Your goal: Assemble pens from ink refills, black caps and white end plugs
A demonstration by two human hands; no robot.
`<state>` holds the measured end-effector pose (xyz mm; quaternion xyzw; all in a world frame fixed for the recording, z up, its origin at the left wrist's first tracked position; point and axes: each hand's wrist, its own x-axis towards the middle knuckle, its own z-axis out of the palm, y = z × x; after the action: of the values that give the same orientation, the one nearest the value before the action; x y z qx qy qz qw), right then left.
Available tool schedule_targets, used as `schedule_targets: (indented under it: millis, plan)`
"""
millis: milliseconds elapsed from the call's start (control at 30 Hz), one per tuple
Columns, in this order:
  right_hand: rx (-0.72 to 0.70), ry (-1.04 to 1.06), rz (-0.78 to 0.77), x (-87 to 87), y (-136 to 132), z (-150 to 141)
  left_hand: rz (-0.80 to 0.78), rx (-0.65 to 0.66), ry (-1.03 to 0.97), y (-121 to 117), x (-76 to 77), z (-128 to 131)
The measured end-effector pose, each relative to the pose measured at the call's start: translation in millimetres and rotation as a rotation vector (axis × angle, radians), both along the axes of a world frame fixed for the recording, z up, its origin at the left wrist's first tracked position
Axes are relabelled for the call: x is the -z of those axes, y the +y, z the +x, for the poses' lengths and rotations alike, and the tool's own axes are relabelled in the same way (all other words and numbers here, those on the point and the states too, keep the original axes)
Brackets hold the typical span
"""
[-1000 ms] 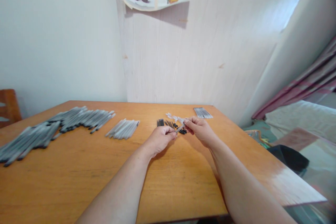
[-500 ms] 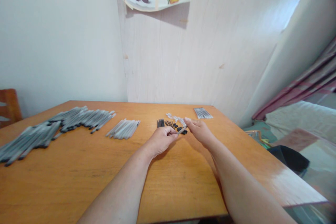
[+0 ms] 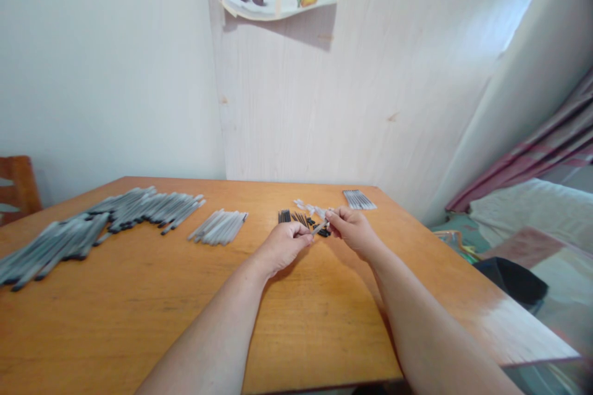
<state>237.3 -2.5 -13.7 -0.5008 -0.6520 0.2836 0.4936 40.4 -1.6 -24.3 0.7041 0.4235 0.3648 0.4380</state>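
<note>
My left hand [image 3: 286, 248] is closed in a pinch on the lower end of a short translucent pen barrel [image 3: 319, 228]. At the barrel's upper right end, the thumb and fingers of my right hand [image 3: 356, 233] pinch together; whether they hold the barrel itself or a small part at its tip is too small to tell. Just behind the hands lie black pen refills [image 3: 284, 216], thin brown-and-black sticks [image 3: 301, 219], small black pieces [image 3: 311, 221] and small clear plastic pieces [image 3: 306, 205]. My hands partly hide these.
On the wooden table [image 3: 324, 321], clear pen barrels [image 3: 218, 226] lie left of my hands. A large pile of black-ended pens [image 3: 152, 207] spreads farther left. A neat row of pens [image 3: 359, 199] lies at the back right. Beyond the right edge stands a black bin [image 3: 512, 281].
My right fingers have curled in and closed more tightly at the barrel's upper end. My left hand has stayed nearly in place, still pinching the barrel.
</note>
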Motion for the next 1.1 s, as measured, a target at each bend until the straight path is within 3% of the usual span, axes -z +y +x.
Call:
schedule_targets:
  millis: [100, 300, 433, 600, 767, 1100]
  plan:
    - [0.06, -0.093, 0.057, 2.1, 2, 1, 0.018, 0.011, 0.004, 3, 5.6, 0]
    - [0.028, -0.13, 0.068, -0.7, 2, 0, 0.037, 0.025, 0.02, 3, 6.0, 1]
    - [0.049, -0.019, 0.03, -1.0, 2, 1, 0.005, 0.01, 0.026, 0, 0.9, 1]
    - [-0.058, 0.171, -0.056, -1.6, 0, 2, -0.023, 0.004, -0.016, -3, -5.0, 0]
    - [-0.113, 0.188, -0.072, -1.8, -1, 1, -0.055, 0.041, -0.046, -4, -7.0, 1]
    - [-0.065, 0.231, -0.118, 6.2, 4, -2, 0.035, -0.034, -0.004, 2, 2.8, 1]
